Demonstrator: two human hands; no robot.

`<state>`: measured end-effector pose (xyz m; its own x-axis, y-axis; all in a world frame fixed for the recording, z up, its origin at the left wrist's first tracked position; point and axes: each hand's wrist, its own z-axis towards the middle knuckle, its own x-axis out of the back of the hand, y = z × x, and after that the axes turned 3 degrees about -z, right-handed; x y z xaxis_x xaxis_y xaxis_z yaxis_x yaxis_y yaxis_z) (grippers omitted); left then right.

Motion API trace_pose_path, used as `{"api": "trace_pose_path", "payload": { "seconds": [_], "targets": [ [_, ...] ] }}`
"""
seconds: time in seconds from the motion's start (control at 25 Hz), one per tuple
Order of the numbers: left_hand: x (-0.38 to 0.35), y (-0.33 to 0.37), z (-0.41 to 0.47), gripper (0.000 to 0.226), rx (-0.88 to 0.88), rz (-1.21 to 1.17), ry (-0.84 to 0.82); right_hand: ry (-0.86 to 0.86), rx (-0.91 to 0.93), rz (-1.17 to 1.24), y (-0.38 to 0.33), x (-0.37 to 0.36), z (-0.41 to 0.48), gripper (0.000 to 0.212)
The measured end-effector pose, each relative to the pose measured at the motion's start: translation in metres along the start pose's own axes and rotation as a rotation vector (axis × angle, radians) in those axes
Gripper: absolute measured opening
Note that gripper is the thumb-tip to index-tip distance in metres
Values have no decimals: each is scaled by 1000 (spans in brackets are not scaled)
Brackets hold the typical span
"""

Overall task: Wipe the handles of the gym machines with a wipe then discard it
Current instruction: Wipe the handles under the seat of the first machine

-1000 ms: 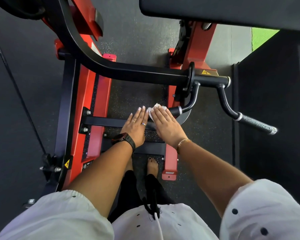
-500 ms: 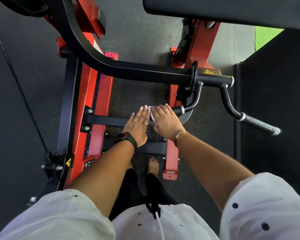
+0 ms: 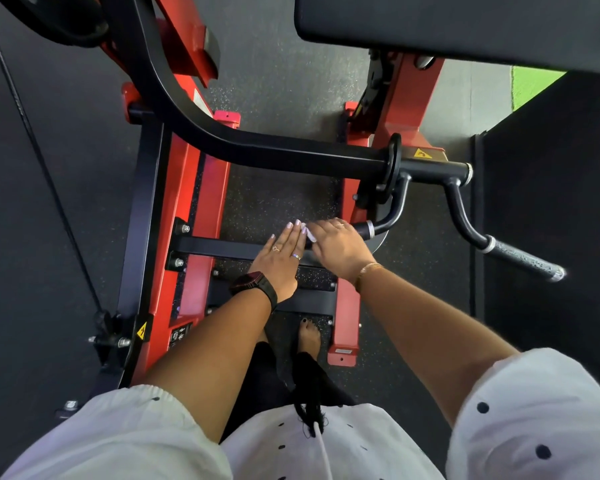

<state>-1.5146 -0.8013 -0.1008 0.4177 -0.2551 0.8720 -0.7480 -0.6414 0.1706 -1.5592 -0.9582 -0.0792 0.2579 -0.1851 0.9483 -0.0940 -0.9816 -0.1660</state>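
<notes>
A red and black gym machine has two curved black handles hanging from a black bar (image 3: 291, 155). My right hand (image 3: 338, 247) curls round the near handle (image 3: 383, 221) with a white wipe (image 3: 309, 233) under its fingers; only a small edge of the wipe shows. My left hand (image 3: 281, 259) lies flat with straight fingers right beside it, touching the end of that handle. The far handle (image 3: 520, 256), with a grey knurled grip, sticks out to the right, untouched.
The red frame rails (image 3: 201, 216) and a black crossbar (image 3: 222, 247) lie below my hands on speckled rubber floor. A black padded seat (image 3: 465, 26) overhangs at top right. A dark wall panel (image 3: 551, 220) stands right. My foot (image 3: 309, 336) rests between the rails.
My right hand has slid along the near handle toward its free end, covering more of the wipe. My left hand has stayed alongside it.
</notes>
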Motion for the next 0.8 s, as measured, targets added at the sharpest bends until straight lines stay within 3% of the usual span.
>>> {"api": "trace_pose_path", "payload": {
  "seconds": [0.16,0.24,0.32,0.4,0.52,0.6,0.68,0.8],
  "targets": [
    [2,0,-1,86,-17,-45,5,106,-188,-152,38,11,-26,31],
    [2,-3,1,74,-46,-118,11,126,-138,-141,28,12,-21,31],
    [7,-8,0,64,-34,-417,3,146,73,-116,10,6,-18,36],
    [12,-11,-1,59,122,-870,12,181,208,-72,-1,0,-18,40],
    [19,-12,-1,69,567,-1789,1,69,149,-24,-14,-4,-12,41],
    [23,-19,2,82,695,-2209,-16,-35,2,-2,-33,-5,6,39],
    [25,-26,3,89,707,-2360,-36,-118,-107,37,-54,-1,28,34],
    [24,-27,3,91,776,-2414,-3,-169,176,-152,-60,-5,34,36]
  ]
}}
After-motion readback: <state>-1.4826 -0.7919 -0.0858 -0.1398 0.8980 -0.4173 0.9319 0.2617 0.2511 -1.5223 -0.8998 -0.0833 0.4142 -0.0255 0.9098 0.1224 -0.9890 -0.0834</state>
